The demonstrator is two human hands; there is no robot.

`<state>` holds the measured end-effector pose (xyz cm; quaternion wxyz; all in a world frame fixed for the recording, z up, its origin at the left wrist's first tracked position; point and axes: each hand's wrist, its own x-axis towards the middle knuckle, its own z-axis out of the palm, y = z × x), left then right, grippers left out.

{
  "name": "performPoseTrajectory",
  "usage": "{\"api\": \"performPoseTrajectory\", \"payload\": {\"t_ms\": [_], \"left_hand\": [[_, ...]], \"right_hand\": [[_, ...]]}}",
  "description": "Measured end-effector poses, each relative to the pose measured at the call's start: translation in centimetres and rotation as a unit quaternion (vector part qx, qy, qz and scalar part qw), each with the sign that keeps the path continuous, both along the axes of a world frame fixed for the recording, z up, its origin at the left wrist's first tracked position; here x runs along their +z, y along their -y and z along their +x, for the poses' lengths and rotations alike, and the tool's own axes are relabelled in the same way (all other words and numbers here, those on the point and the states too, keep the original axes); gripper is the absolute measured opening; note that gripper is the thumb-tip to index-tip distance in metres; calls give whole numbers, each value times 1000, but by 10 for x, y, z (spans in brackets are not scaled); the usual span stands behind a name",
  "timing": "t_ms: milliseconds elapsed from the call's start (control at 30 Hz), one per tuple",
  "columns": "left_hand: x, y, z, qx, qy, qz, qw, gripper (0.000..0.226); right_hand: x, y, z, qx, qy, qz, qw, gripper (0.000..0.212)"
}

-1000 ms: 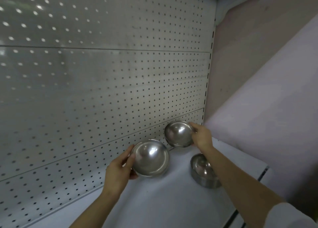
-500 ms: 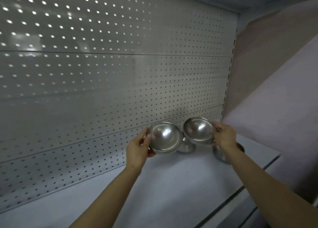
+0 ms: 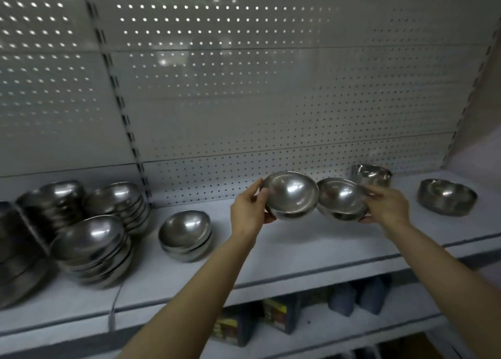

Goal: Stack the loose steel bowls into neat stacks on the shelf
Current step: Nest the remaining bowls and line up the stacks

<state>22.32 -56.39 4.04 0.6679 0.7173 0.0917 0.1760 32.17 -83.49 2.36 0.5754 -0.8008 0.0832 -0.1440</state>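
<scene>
Left hand (image 3: 249, 209): grips left bowl (image 3: 291, 193) by its rim, thumb over the near edge; held above the shelf (image 3: 271, 253)
Right hand (image 3: 389, 205): grips right bowl (image 3: 341, 199), fingers curled on its far rim; blurred
Held bowls: polished steel, round, shallow, tilted toward camera; rims touching or nearly so, cannot tell
Low stack (image 3: 185, 231): on shelf, left of the hands
Tall stacks (image 3: 95, 239): far left, leaning
Loose bowls (image 3: 446, 200): right, on shelf; one more at the back panel (image 3: 371, 174)
</scene>
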Motion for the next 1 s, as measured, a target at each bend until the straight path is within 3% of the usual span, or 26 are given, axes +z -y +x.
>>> {"api": "performPoseTrajectory", "payload": {"t_ms": [233,500,700,1000], "left_hand": [[7,-75,-46,78,2,3,997,39],[-14,-160,-69,203,-59,43,977,37],[-40,-190,-54,206,-115,84,968,43],[-45,-189,-52,183,-118,196,956,34]], "right_hand": [[18,-61,-54,58,3,30,998,36],[17,-132,-71,104,-3,28,994,32],[16,-172,-79,109,-14,41,993,32],[31,-218,-83,138,-7,43,989,35]]}}
